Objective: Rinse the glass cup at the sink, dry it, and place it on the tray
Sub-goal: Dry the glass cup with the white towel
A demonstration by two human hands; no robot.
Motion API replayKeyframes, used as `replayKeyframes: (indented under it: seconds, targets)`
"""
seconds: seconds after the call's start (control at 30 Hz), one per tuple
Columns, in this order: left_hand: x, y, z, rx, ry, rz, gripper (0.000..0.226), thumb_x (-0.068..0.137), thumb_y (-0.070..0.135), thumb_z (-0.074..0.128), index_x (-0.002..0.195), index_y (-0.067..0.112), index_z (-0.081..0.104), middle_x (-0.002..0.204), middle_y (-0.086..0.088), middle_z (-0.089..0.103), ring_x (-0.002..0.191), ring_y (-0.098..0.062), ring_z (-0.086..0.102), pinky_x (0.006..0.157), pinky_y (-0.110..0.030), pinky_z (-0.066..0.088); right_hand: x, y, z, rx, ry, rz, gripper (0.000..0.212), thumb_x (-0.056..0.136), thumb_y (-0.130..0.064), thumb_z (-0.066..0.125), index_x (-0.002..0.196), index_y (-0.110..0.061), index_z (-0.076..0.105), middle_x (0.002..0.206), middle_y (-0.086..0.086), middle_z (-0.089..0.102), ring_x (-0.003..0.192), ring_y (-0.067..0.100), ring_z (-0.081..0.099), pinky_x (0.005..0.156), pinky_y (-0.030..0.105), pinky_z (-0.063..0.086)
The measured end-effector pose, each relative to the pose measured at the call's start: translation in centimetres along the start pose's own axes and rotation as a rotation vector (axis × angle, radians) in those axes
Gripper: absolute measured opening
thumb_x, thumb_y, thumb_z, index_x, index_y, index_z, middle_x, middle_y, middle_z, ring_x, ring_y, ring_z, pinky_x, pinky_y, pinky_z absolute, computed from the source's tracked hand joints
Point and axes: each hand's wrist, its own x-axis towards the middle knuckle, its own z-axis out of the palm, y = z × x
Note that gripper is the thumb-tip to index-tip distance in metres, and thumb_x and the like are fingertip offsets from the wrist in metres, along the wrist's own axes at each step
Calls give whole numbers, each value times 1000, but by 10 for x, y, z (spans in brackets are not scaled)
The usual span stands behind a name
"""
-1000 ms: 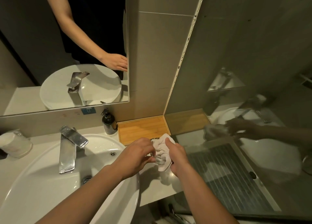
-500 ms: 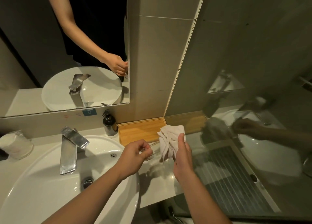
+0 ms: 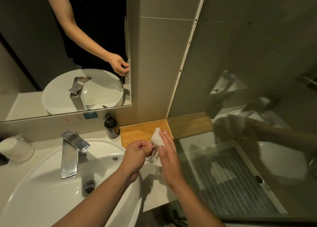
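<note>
My left hand (image 3: 136, 152) grips the glass cup (image 3: 153, 155), which is tilted and mostly hidden between both hands, just right of the white sink (image 3: 51, 184). My right hand (image 3: 169, 155) presses a white cloth (image 3: 157, 139) against the cup, fingers spread over it. Both hands hover above the counter, in front of the wooden tray (image 3: 137, 132), which sits in the corner against the wall. The chrome tap (image 3: 72, 151) stands over the basin at the left.
A dark soap dispenser (image 3: 111, 126) stands left of the tray. A wrapped stack of cups (image 3: 14, 149) lies at the far left. A mirror (image 3: 65, 52) hangs above the sink. A glass shower wall (image 3: 248, 106) borders the counter on the right.
My right hand has brought the cloth back onto the cup after lifting it away. My left hand has raised the cup slightly toward the tray.
</note>
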Motion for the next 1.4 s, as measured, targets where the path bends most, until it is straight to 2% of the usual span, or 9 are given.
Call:
replayKeyframes:
  seconds: [0.17, 0.3, 0.4, 0.5, 0.6, 0.77, 0.97, 1.17, 1.4]
  targets:
    - [-1, -4, -1, 23, -25, -12, 12, 98, 4, 59, 90, -2, 65, 73, -9, 63, 71, -19, 54, 68, -30, 47, 6, 0, 4, -72, -22, 3, 40, 104, -46, 39, 137, -68, 40, 154, -43, 27, 145, -11, 29, 119, 30, 35]
    - [-4, -4, 0, 50, -58, -1, 13, 98, 7, 62, 86, 4, 67, 67, -1, 65, 70, -18, 59, 68, -28, 50, 20, 1, 3, 45, 106, 78, 33, 108, -39, 42, 133, -59, 49, 150, -14, 45, 134, -2, 48, 117, 40, 44]
    - [-6, -3, 2, 28, -59, 11, 11, 96, 5, 63, 86, 4, 68, 72, -4, 67, 71, -18, 61, 68, -25, 51, 24, 1, 1, 116, 130, 182, 31, 102, -57, 40, 128, -67, 52, 150, -8, 49, 134, 15, 54, 112, 52, 48]
    - [-8, 3, 6, -83, -27, -10, 14, 97, 1, 60, 84, 4, 66, 72, -8, 65, 64, -14, 56, 66, -27, 48, 13, -5, 4, 87, 80, 114, 37, 109, -46, 30, 138, -68, 41, 166, -18, 28, 151, 6, 31, 119, 26, 34]
    - [-8, 9, 6, -186, 4, -66, 19, 100, 3, 55, 83, 6, 64, 68, -6, 62, 58, -12, 52, 63, -28, 45, 5, -7, 4, 0, -17, 21, 43, 109, -44, 31, 141, -73, 32, 167, -30, 17, 153, -5, 17, 124, 31, 23]
    - [-9, 12, 8, -323, -30, -168, 23, 102, 6, 51, 85, 7, 67, 72, -5, 66, 65, -14, 56, 68, -29, 47, 16, -6, -4, -291, 58, -17, 43, 94, -69, 30, 135, -79, 25, 156, -29, 32, 141, 6, 25, 114, 38, 26]
    - [-10, 15, 14, -316, -41, -133, 23, 102, 5, 51, 83, 5, 65, 79, -15, 59, 65, -19, 51, 68, -32, 46, 22, -7, -1, 41, 70, 104, 39, 108, -46, 36, 132, -77, 32, 159, -15, 34, 144, 11, 42, 107, 27, 44]
    - [-7, 12, 10, -329, 5, -187, 19, 103, 10, 50, 90, 5, 62, 73, -9, 59, 68, -19, 52, 71, -33, 49, 7, -5, 10, -140, 18, -12, 43, 105, -51, 28, 134, -83, 21, 152, -51, 11, 145, -11, 24, 115, 30, 34]
    - [-3, 22, 16, -377, 6, -175, 23, 103, 6, 49, 83, 6, 59, 70, -8, 62, 65, -18, 54, 71, -31, 49, 33, -7, 1, 11, 98, 95, 38, 111, -34, 37, 142, -55, 38, 159, -6, 35, 138, 9, 46, 116, 40, 44]
